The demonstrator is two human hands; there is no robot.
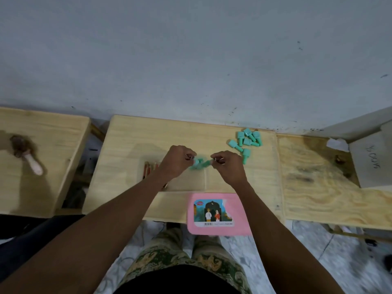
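Both my hands are raised over the middle of a pale wooden table [131,143]. My left hand [177,161] and my right hand [228,165] each have curled fingers pinching small teal plastic pieces [200,163] held between them. The pieces are blurred, so how they join cannot be made out. A loose pile of several more teal pieces [247,141], each with a square head and a round stem, lies at the table's far right. Several pencils [149,167] lie on the table, partly hidden under my left wrist.
A pink box [218,213] with a picture label sits at the table's near edge, overhanging it. Another wooden table [53,145] on the left carries a brush [24,151]. A stained plywood board [318,183] and a grey marked box [371,162] are on the right. A wall rises behind.
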